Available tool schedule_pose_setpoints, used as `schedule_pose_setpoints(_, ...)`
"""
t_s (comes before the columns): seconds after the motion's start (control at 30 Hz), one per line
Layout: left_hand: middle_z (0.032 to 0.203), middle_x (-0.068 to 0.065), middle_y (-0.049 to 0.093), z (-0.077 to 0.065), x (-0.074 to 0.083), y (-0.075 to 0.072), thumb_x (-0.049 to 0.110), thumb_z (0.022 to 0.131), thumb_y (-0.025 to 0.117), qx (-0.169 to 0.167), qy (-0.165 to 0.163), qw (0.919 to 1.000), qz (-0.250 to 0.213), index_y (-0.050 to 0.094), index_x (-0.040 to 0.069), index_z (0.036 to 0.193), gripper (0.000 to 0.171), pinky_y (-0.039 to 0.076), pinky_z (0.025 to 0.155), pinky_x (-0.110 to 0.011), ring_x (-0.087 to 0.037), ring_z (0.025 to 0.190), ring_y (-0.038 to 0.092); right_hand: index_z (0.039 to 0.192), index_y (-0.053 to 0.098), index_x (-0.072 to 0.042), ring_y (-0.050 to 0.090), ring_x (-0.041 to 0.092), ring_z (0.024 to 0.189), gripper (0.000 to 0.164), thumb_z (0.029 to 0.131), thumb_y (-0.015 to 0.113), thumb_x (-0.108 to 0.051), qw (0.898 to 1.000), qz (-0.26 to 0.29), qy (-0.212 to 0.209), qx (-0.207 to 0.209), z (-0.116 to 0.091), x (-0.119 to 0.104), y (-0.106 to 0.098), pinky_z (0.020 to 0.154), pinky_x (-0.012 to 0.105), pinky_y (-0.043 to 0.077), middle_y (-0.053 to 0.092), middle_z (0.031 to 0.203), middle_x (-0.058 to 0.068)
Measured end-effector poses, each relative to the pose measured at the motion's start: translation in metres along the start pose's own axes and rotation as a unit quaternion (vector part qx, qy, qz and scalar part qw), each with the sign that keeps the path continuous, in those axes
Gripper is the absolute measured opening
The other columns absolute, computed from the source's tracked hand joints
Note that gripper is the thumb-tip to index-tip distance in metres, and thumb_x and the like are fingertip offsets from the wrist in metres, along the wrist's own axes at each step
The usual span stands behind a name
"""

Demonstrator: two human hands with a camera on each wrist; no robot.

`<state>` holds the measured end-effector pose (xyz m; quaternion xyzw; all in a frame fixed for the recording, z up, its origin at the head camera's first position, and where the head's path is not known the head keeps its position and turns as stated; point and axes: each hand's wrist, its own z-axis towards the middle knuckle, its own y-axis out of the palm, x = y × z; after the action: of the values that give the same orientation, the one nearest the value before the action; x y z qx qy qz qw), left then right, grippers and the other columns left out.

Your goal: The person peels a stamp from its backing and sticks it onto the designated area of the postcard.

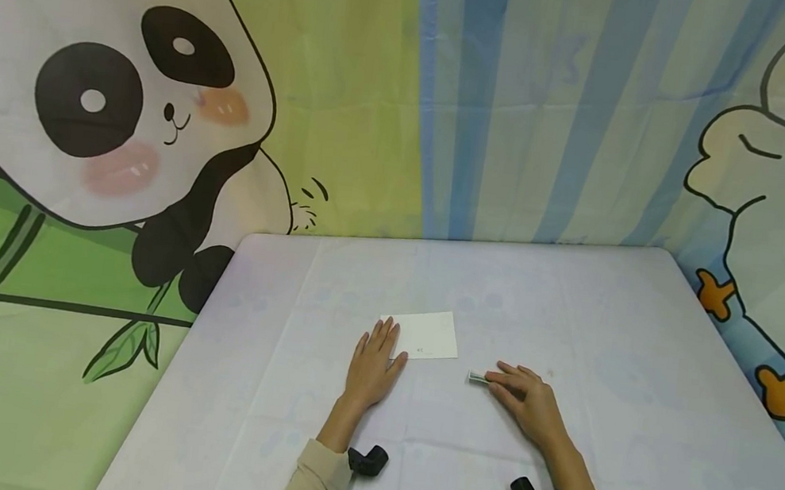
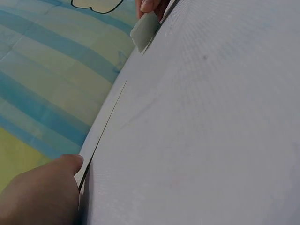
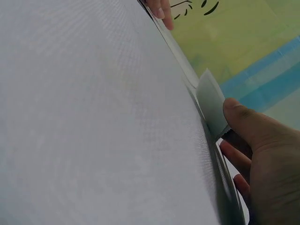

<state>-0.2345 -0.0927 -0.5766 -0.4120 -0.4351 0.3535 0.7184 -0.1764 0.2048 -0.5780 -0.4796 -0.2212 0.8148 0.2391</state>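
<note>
A white card (image 1: 429,335) lies flat on the table, with small marks near its lower edge. On the card's left end rests my left hand (image 1: 373,363), its fingers extended; in the left wrist view the thumb (image 2: 72,161) lies along the card (image 2: 108,115). My right hand (image 1: 527,403) pinches a small pale green-white piece (image 1: 477,378) between thumb and fingers, right of the card and apart from it. The right wrist view shows this piece (image 3: 211,103) as thin and bent, with a jagged edge near the thumb. Its material is hard to tell.
A white cloth covers the table (image 1: 331,286). Behind it hangs a printed curtain (image 1: 350,97) with a panda and stripes. Black wrist mounts (image 1: 370,461) sit on both forearms above the cloth.
</note>
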Motion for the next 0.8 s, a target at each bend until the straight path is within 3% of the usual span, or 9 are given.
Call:
schedule_pose_setpoints(0.13,0.146,-0.014,0.032,-0.002,0.003,-0.001,0.033,0.095,0.049,0.046,0.009,0.9975,-0.053,0.043,0.004,0.136,0.051,0.022,0.106,-0.048,-0.029,0.135,0.023,0.099,0.073,-0.017,0.054,0.039,0.108,0.018,0.081,0.072,-0.016,1.000,0.010,0.007,0.006,0.001,-0.002,0.000,0.095,0.049,0.034,0.064,0.111,0.012)
schedule_pose_setpoints(0.3,0.138,-0.013,0.042,-0.005,0.018,-0.006,0.026,0.095,0.052,0.096,0.027,0.9866,-0.129,0.051,0.004,0.128,0.040,0.030,0.102,-0.048,-0.030,0.131,0.032,0.095,0.074,-0.017,0.060,0.031,0.102,0.016,0.080,0.073,-0.014,1.000,0.011,0.011,0.027,0.003,-0.007,-0.001,0.090,0.045,0.040,0.067,0.106,0.009)
schedule_pose_setpoints(0.4,0.132,-0.010,0.048,-0.008,0.034,-0.008,0.025,0.094,0.052,0.094,0.032,0.9824,-0.158,0.054,0.006,0.124,0.035,0.033,0.100,-0.044,-0.026,0.127,0.039,0.094,0.074,-0.017,0.062,0.025,0.098,0.014,0.080,0.073,-0.015,0.999,0.010,0.021,0.035,0.003,-0.011,0.000,0.086,0.034,0.045,0.068,0.102,0.003)
schedule_pose_setpoints(0.53,0.126,-0.004,0.053,-0.013,0.058,-0.009,0.028,0.096,0.049,0.066,0.043,0.9809,-0.178,0.054,0.011,0.123,0.033,0.037,0.098,-0.037,-0.019,0.120,0.046,0.094,0.074,-0.019,0.063,0.017,0.093,0.013,0.082,0.071,-0.018,0.997,0.036,0.049,0.036,0.003,-0.020,0.002,0.081,0.019,0.045,0.069,0.096,-0.006)
schedule_pose_setpoints(0.67,0.121,-0.001,0.057,-0.016,0.076,-0.012,0.033,0.096,0.048,0.050,0.072,0.9785,-0.187,0.056,0.011,0.122,0.034,0.040,0.095,-0.035,-0.019,0.115,0.050,0.095,0.074,-0.022,0.063,0.012,0.090,0.012,0.084,0.069,-0.022,0.995,0.063,0.068,0.026,0.004,-0.030,0.003,0.078,0.022,0.047,0.069,0.093,-0.009)
schedule_pose_setpoints(0.8,0.114,0.001,0.060,-0.016,0.085,-0.012,0.032,0.095,0.051,0.048,0.103,0.9753,-0.189,0.061,0.011,0.116,0.031,0.040,0.094,-0.032,-0.016,0.110,0.052,0.096,0.074,-0.020,0.063,0.011,0.090,0.012,0.085,0.068,-0.022,0.994,0.082,0.071,0.012,0.005,-0.042,0.002,0.077,0.025,0.049,0.069,0.093,-0.007)
